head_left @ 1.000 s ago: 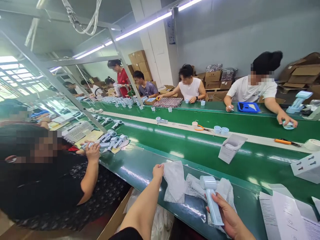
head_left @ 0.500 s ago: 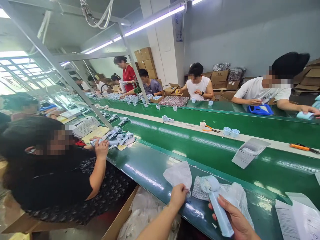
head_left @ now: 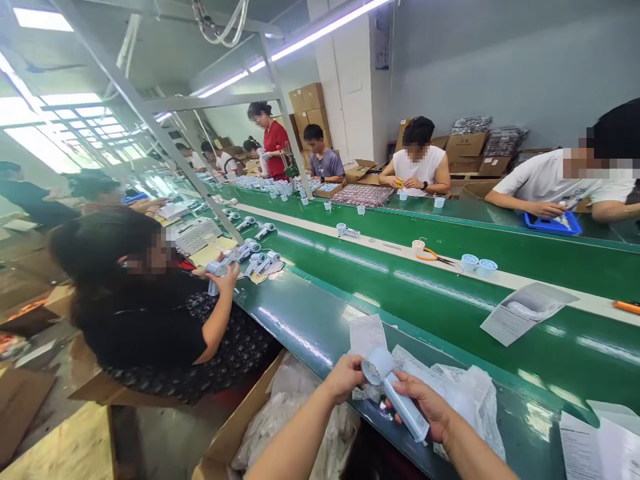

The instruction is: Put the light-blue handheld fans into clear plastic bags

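Observation:
My right hand (head_left: 425, 403) is wrapped round the handle of a light blue handheld fan (head_left: 406, 408), its round head pointing up and left. My left hand (head_left: 346, 377) is closed in a pinch on a translucent white bag (head_left: 367, 331), with its fingertips right beside the fan head. The bag stands partly behind the fan head, which hides its lower part. I cannot tell whether the head is inside its opening. More crumpled translucent bags (head_left: 467, 393) lie on the green bench under and beyond my right hand.
A carton of clear plastic bags (head_left: 295, 417) stands below the bench edge. Printed leaflets (head_left: 590, 443) lie at the right, another leaflet (head_left: 523, 313) on the belt (head_left: 400, 293). A co-worker (head_left: 145, 313) at my left handles a similar fan. Orange-handled pliers (head_left: 435, 257) rest on the middle strip.
My right hand has brought the fan left and its head now meets my left hand. The bag shows less beside my left hand. The view has swung left.

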`<state>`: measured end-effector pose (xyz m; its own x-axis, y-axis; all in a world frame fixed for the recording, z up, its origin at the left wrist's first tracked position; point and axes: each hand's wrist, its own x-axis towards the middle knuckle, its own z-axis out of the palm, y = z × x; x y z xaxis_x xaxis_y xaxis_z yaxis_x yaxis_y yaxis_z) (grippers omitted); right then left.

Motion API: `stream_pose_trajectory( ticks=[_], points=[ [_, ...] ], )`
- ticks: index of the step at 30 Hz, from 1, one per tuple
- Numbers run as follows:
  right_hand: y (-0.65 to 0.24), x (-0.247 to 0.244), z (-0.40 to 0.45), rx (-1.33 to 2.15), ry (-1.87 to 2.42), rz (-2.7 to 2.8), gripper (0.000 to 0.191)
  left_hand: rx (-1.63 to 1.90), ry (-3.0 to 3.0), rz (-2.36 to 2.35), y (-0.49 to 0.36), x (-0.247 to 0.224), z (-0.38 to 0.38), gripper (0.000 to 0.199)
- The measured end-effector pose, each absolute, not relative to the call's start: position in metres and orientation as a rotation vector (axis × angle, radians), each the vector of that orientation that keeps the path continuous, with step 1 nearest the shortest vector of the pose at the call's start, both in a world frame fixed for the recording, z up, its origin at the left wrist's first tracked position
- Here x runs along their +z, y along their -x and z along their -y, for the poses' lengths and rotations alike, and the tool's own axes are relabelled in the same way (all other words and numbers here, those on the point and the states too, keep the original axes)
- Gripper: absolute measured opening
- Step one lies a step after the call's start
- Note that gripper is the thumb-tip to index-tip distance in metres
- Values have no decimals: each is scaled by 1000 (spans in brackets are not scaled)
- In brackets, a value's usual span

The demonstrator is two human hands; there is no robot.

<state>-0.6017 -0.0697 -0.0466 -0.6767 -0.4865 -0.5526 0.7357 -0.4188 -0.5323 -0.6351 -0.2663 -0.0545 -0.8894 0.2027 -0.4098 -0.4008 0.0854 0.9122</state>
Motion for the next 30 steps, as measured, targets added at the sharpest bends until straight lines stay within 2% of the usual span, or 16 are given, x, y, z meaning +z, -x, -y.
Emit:
stream_pose_trajectory(
  ticks=[2,5,8,11,13,16,19,22,25,27,30],
  points=[
    [601,-36,53,-2059,-350,-1084,65,1953,307,-1950,632,-46,267,48],
    [597,-20,34,-1886,-206,-1224,92,2050,366,-2024,629,-29,253,49],
    [590,-4,22,-1803,-32,-1208,122,2032,260,-2103,627,-8,231,41],
    [585,7,10,-1860,94,-999,132,1957,88,-2104,621,12,220,30],
    [584,9,3,-1918,80,-917,130,1927,17,-2075,616,22,220,30],
    [584,7,-1,-1963,9,-951,116,1933,-10,-2058,612,30,221,41],
    [581,6,0,-1910,51,-1034,86,1899,-46,-2070,610,34,220,47],
    [575,8,0,-1942,12,-1134,55,1786,-164,-2178,606,42,220,36],
    [567,12,-4,-2004,-99,-1227,47,1318,-664,-2696,592,50,222,25],
    [560,13,-7,-2026,-149,-1264,49,873,-1017,-3017,578,48,222,30],
    [547,10,-7,-2062,-249,-1300,55,568,-1078,-3293,556,31,217,31]
  ],
)
